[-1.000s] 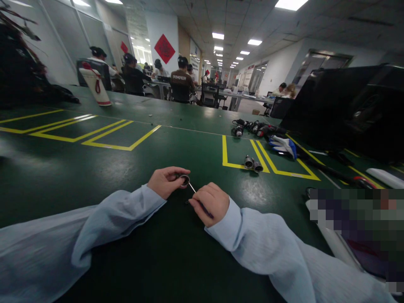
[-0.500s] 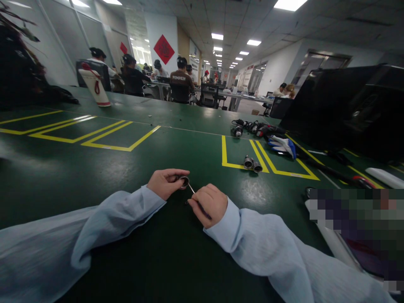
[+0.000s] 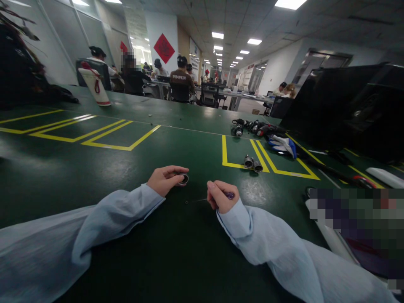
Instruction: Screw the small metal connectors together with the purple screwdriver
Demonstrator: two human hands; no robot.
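My left hand (image 3: 166, 180) is closed on a round metal ring-shaped part (image 3: 182, 179), its opening turned toward me; the fingers cover much of it. My right hand (image 3: 223, 196), to the right, grips a screwdriver by its dark purple handle (image 3: 230, 195). The thin shaft (image 3: 199, 200) points left, its tip apart from the metal part. On the green tabletop below, between the two hands, lies a tiny dark ring-like piece (image 3: 186, 202). Two similar metal parts (image 3: 253, 163) lie together farther off, by a yellow tape line on the right.
Dark metal connectors (image 3: 238, 131) and a blue-and-white glove (image 3: 283, 146) lie at the back right. A white cup (image 3: 96, 86) stands at the far left. A pixelated object (image 3: 356, 235) is at the right. Yellow tape (image 3: 107, 147) marks the table. People sit beyond.
My right hand has moved right, drawing the screwdriver away from the metal part, and the shaft now lies nearly level. My left hand has barely moved and still holds the part.
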